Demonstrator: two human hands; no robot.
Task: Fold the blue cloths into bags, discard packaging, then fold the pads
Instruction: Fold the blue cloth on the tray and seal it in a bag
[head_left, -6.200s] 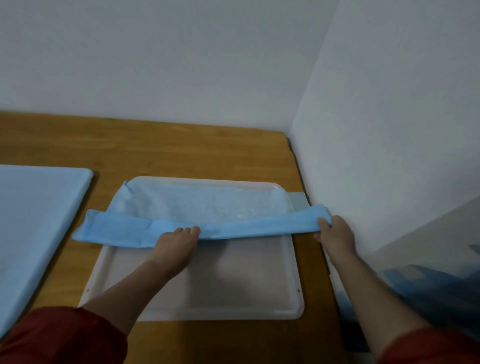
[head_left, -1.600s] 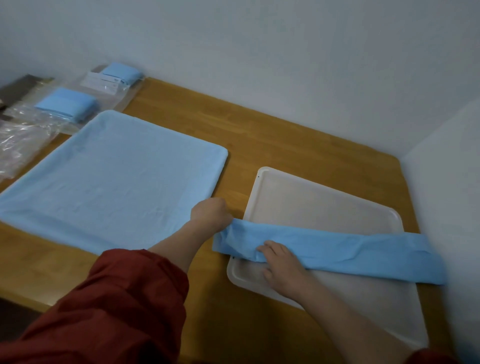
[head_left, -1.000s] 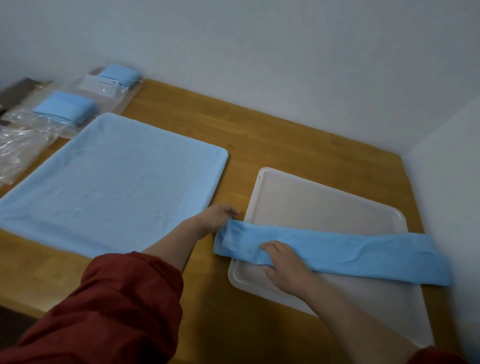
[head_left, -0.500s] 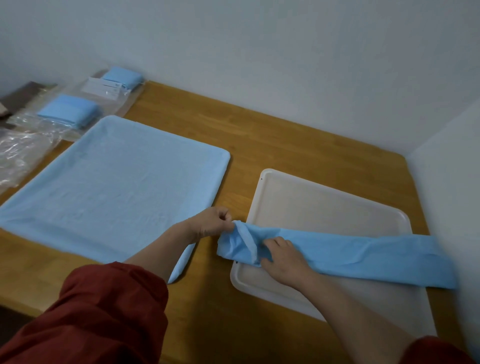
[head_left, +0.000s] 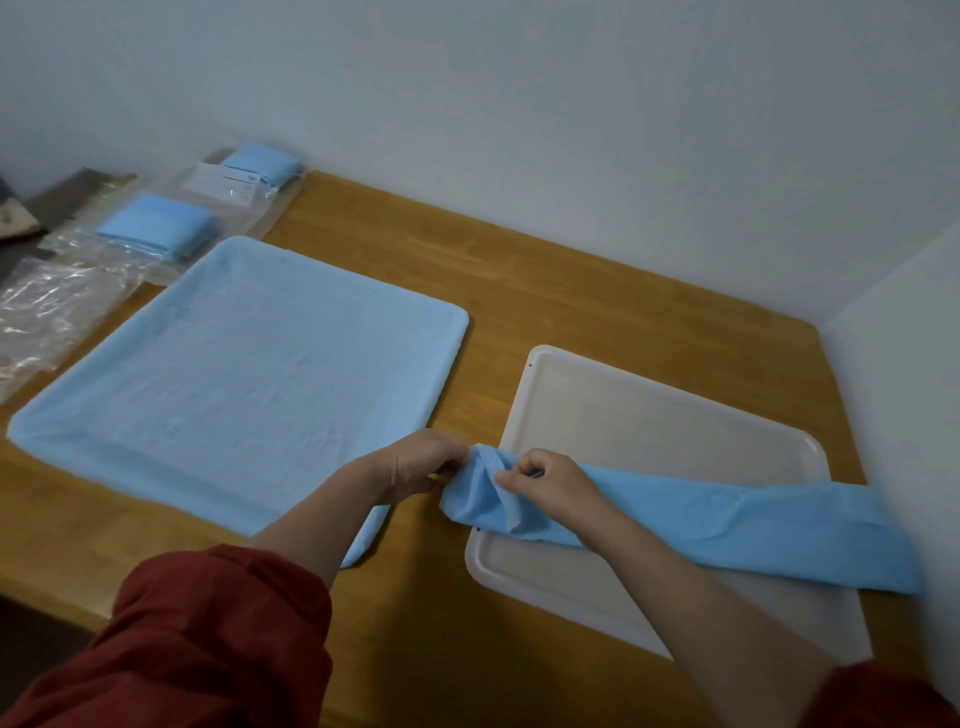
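Observation:
A blue cloth (head_left: 727, 530), folded into a long strip, lies across the front of a white tray (head_left: 649, 410) and hangs past its right edge. My left hand (head_left: 421, 465) pinches the strip's left end just off the tray's left rim. My right hand (head_left: 545, 478) grips the same end a little to the right, where the fabric is bunched and lifted. A large pale blue pad (head_left: 249, 374) lies spread flat on the wooden table (head_left: 597, 291) to the left.
Two clear bags holding folded blue cloths (head_left: 156, 226) (head_left: 260, 163) lie at the table's back left corner. An empty clear plastic wrapper (head_left: 47, 306) lies at the left edge. White walls close the back and the right side.
My view swung left from the tray's right side. Both hands now work the strip's left end: the right hand went from lying flat on it to gripping it, and the end lifted and bunched.

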